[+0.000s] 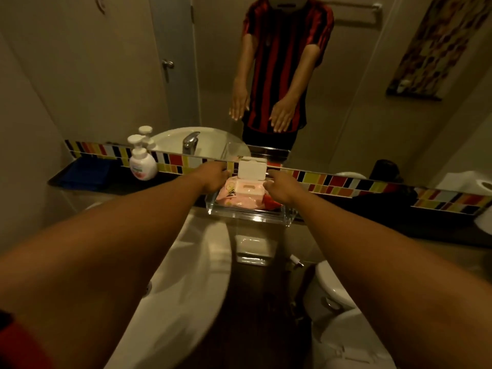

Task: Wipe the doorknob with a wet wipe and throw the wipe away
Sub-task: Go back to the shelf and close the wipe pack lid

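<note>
A pink wet wipe pack (246, 195) lies in a clear plastic tray (250, 215) on the dark counter below the mirror. Its white flip lid (251, 169) stands open. My left hand (214, 177) rests at the pack's left side and my right hand (282, 189) at its right side, both stretched forward with fingers loosely spread. Neither hand holds a wipe. The mirror reflects a silver doorknob (167, 64) on the grey door behind me.
A white sink (186, 275) sits below my left arm, with its tap (190, 142) seen in the mirror. A soap pump bottle (142, 163) stands at the left, beside a blue cloth (85, 173). A toilet (340, 315) is at lower right, a paper roll (483, 186) at far right.
</note>
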Available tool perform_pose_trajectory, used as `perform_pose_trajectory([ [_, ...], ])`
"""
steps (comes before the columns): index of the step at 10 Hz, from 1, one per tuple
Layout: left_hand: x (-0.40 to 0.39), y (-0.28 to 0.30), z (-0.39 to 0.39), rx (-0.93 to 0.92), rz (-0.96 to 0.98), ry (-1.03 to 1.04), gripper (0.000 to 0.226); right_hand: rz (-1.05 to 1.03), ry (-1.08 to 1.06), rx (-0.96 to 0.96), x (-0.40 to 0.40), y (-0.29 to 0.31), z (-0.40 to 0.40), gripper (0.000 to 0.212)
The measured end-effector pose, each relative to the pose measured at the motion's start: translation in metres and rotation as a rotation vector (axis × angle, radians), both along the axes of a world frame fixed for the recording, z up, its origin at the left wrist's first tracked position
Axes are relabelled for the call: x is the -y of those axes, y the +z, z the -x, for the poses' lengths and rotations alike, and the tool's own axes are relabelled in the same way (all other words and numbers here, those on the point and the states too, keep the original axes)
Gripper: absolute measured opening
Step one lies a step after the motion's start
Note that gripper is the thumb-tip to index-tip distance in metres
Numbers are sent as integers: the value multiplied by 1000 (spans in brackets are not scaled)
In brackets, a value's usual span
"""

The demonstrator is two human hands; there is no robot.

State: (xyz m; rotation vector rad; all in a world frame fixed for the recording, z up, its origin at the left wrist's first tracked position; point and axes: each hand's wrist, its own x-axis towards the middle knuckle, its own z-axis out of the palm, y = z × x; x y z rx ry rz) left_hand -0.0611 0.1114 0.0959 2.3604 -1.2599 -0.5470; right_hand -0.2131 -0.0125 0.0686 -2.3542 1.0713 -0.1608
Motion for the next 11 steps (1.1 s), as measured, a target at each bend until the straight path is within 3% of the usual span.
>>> perform_pose_trajectory([
  [2, 71, -38, -37, -31, -54, 40, 40, -173, -168, 84, 50, -43, -38, 27],
  [4, 121, -87, -70, -459, 113, 269, 38, -509, -412, 328, 83, -74, -75, 21],
  [5, 131, -101, -75, -640, 217, 280, 24, -600, -490, 415, 94, -84, -85, 14],
  [6, 136, -108, -76, -694, 310, 337, 23, -617, -536, 509, 97, -87, -88, 20],
  [7, 133, -111, -74, -680, 364, 343, 36, -668, -545, 590, 93, -84, -85, 26],
  [8, 126, -112, -67, -615, 322, 279, 40, -592, -501, 561, 90, -89, -80, 26],
  [9, 120, -119, -63, -499, 290, 210, 27, -496, -409, 463, 88, -96, -73, 11],
  [11, 115, -137, -61, -397, 197, 154, 41, -356, -253, 291, 88, -103, -64, 34],
])
